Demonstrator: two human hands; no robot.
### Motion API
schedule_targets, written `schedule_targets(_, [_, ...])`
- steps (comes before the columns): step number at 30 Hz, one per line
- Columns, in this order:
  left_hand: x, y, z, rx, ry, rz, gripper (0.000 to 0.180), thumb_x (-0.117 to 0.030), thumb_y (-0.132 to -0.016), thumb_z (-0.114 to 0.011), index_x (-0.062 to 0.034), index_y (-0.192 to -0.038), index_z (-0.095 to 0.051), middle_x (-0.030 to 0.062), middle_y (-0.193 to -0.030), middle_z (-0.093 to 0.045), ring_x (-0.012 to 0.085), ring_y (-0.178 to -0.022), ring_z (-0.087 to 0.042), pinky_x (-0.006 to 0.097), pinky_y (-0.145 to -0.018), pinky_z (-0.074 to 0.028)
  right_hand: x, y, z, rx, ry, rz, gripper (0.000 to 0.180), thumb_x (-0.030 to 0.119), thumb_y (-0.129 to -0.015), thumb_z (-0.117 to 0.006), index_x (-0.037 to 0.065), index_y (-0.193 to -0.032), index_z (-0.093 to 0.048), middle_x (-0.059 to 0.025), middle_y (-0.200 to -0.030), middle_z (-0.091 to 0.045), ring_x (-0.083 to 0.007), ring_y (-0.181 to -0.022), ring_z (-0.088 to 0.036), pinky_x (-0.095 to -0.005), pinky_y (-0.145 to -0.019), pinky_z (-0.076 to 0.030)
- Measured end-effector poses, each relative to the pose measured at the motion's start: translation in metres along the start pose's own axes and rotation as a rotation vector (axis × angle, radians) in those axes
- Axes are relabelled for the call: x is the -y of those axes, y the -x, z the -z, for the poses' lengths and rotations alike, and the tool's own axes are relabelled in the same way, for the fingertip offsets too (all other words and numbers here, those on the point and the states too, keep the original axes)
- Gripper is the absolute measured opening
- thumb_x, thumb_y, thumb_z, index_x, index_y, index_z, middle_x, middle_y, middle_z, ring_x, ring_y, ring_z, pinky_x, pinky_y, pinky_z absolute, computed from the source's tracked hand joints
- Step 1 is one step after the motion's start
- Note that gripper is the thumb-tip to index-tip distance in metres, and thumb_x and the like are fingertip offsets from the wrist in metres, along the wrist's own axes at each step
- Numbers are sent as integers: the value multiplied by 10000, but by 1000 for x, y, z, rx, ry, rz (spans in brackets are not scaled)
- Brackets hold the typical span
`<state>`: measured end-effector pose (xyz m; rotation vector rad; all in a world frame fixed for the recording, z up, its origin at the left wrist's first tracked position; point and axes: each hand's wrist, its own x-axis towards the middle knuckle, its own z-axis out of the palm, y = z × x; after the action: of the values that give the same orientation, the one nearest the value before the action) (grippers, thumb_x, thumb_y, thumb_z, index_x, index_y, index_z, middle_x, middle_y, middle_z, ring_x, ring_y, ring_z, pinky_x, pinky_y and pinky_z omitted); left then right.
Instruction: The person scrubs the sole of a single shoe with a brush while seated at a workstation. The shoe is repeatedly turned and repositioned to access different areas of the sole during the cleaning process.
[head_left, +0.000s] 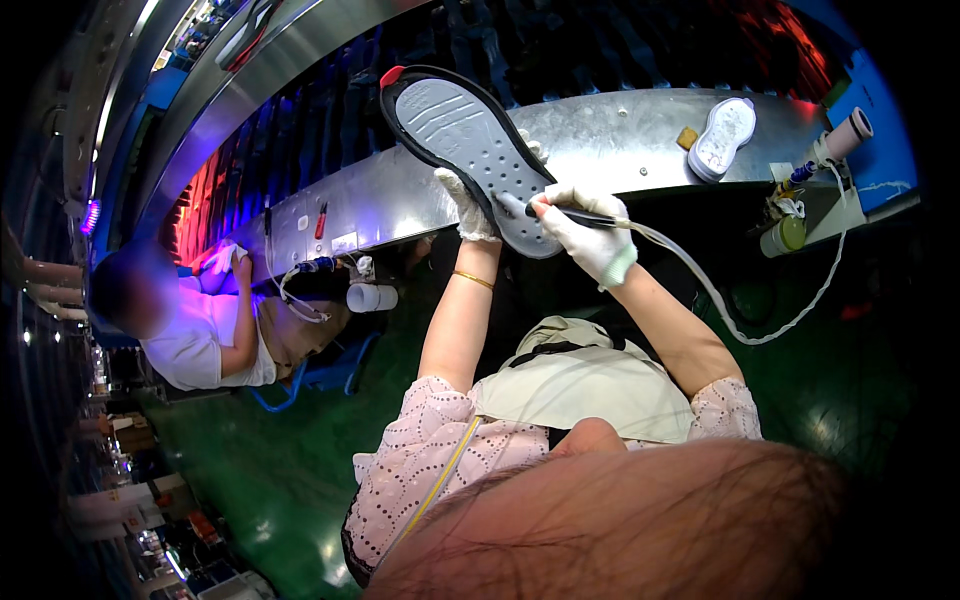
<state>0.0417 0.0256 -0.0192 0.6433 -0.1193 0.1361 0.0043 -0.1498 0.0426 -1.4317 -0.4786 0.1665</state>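
A shoe sole (pixel 460 120), grey inside with a black rim and a red tip, is tilted up in front of me over the metal ledge. My left hand (pixel 468 205), in a white glove, grips its left edge and reaches around underneath, where some fingers are hidden. Also gloved, my right hand (pixel 592 238) is closed on a slim black-handled brush-like tool (pixel 585 214). Its pale tip meets the sole's inner face near the lower end. From the handle, a clear hose (pixel 715 295) curves off to the right.
A white oval container (pixel 722 140) and a brown sponge (pixel 687 138) sit on the metal ledge (pixel 590 135). Behind hang dark strip curtains with a red glow. Left, a co-worker (pixel 215 325) sits near a red-handled tool (pixel 321 222) and white cup (pixel 372 297). A yellow-green container (pixel 783 237) hangs right.
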Motion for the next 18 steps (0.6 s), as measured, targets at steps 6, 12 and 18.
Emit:
schedule_targets(6, [1, 3, -7, 76, 49, 52, 1128, -895, -637, -503, -37, -1366, -436, 178, -1243, -561, 340, -1074, -585, 483, -943, -495, -3, -3, 2, 152, -142, -107, 62, 92, -871, -697, 47, -899, -665, -21, -840, -686, -74, -720, -621, -225, -664, -506])
schedule_targets(12, [2, -2, -5, 120, 51, 39, 1150, -905, -640, -479, -19, -1372, -425, 203, -1250, -556, 349, -1081, -586, 487, -965, -480, -8, -4, 5, 45, 1, -82, 81, 81, -883, -688, 47, -955, -673, 0, -839, -674, -45, -692, -586, -208, -637, -495])
schedule_targets(18, [-12, 0, -4, 67, -31, 150, 1104, -870, -697, -469, -32, -1411, -394, 213, -1303, -534, 367, -1145, -560, 494, -1009, -451, 1, -7, 35, 173, -471, -390, 100, 13, -851, -694, 24, -937, -644, -86, -941, -684, -75, -662, -610, -176, -544, -462])
